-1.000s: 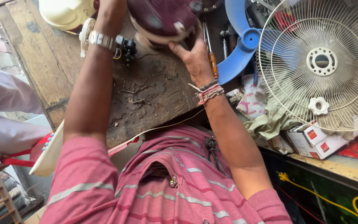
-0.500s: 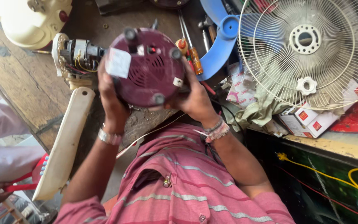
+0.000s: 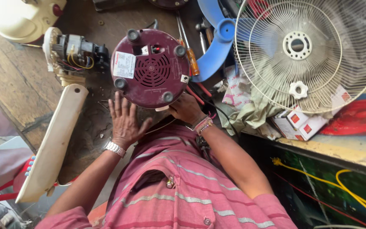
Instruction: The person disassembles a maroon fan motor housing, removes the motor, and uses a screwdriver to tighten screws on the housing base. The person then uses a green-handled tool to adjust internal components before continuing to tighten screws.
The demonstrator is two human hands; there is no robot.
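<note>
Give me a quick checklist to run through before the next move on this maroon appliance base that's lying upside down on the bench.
1. Maroon base resting underside up on the wooden bench: ok.
2. Left hand flat on the bench beside the base, holding nothing: ok.
3. Right hand steadying the base at its lower edge: ok, though the grip under the rim is hidden.
4. All four rubber feet present, such as the foot at upper left: ok.
5. Orange-handled screwdriver close by, just right of the base: ok.
6. Screws on the underside in or out: cannot tell, too small.
</note>
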